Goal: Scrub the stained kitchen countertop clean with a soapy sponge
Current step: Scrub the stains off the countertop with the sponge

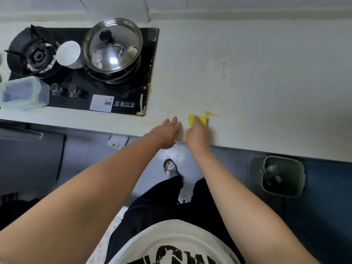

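The yellow sponge [203, 120] lies on the desk [266, 82] under the right hand [196, 135], whose fingers [196, 125] curl over its near edge and grip it. To scrub well, I'd bear down and push forward and rightward: the orange stain [209, 113] sits just beyond those fingers (fainter yellowing spreads further off). The left hand [168, 130] rests flat just beside, its fingers straight and together, bracing. Both forearms reach forward, wrists low.

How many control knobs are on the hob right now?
2. The left knob stands at the hob's front edge beside the plastic container; the right knob is just beside it. None appears hidden.
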